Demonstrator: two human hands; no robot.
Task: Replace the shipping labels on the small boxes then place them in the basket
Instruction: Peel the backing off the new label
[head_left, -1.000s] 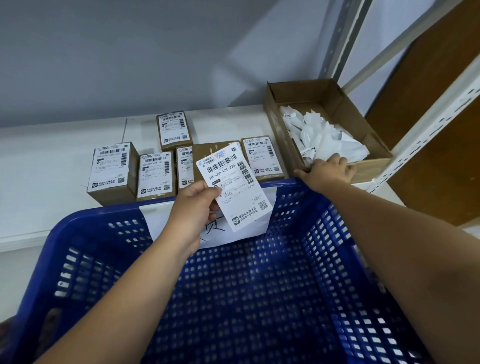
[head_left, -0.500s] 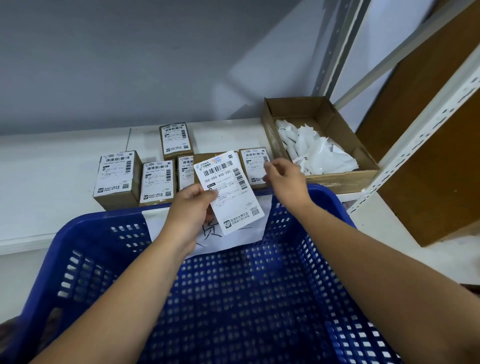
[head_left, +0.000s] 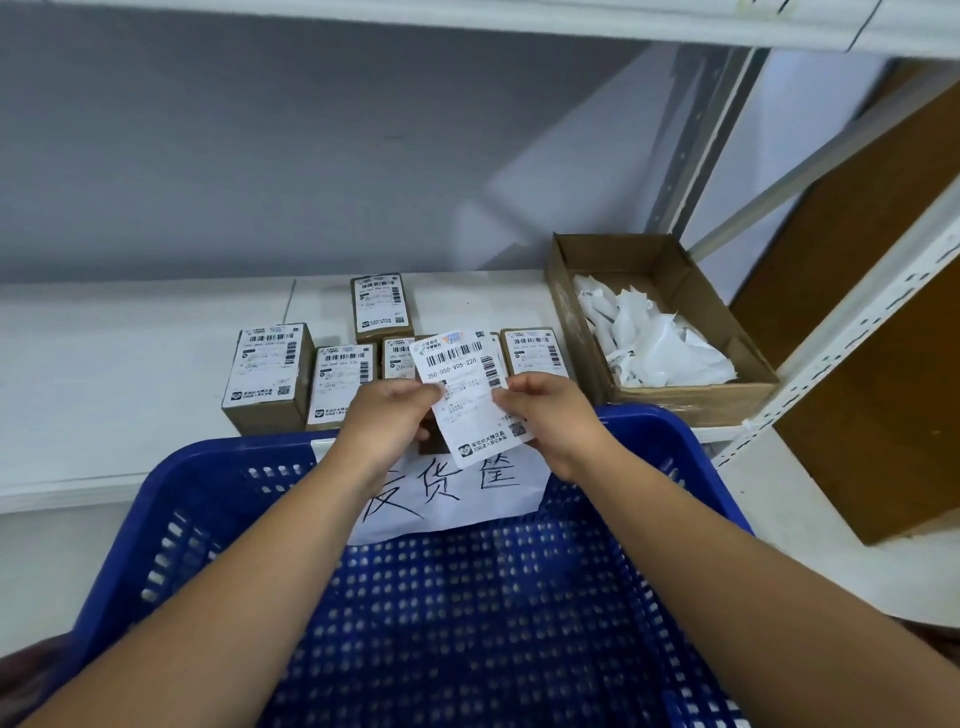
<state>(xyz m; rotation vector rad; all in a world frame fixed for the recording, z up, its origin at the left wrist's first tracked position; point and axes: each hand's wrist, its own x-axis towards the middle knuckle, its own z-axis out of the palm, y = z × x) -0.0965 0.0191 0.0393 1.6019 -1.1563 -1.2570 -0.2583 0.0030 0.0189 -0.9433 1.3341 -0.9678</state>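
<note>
So both hands are on the shipping label (head_left: 467, 395) right now: left hand (head_left: 387, 415) pinches its left edge, right hand (head_left: 550, 415) pinches the right edge, and both grips are closed on the paper. The label hangs in the air over the far rim of the blue basket (head_left: 218, 457), just in front of the small boxes (head_left: 267, 369) sitting on the white shelf (head_left: 114, 374). The basket looks to have no boxes in it yet.

What I'd worry about: if that's a peel-off sticker, it can curl and stick to itself or to a finger once the backing comes off, and then it goes on crooked or wrinkled across the barcode. I can't tell which box is the target, since the label hides the one right behind it, so slapping it on an already labelled box is a real risk.

Room-wise, the boxes are packed close together, so lifting one out means a tight pinch. The cardboard tray (head_left: 691, 400) of paper scraps (head_left: 660, 338) sits just right of the basket's far corner. Left of the boxes, the shelf is wide open.
</note>
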